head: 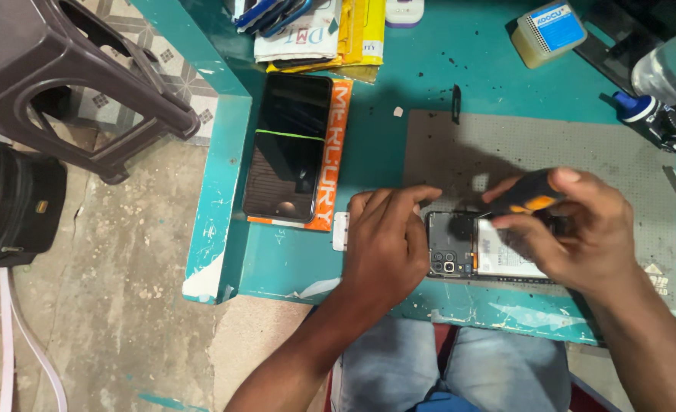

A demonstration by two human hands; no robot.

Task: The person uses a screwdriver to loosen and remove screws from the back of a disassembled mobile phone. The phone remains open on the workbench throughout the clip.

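An opened phone lies face down on a grey work mat, its back cover off, with the camera module and white battery showing. My left hand rests on the phone's left end, fingers pressing its upper edge. My right hand grips a black and orange screwdriver, tip pointed down at the phone's upper middle. The phone's right part is hidden under my right hand.
A black phone screen lies on an orange box at the teal table's left. Papers, a small bottle and tools sit at the back. A dark plastic stool and a black bag stand on the floor at left.
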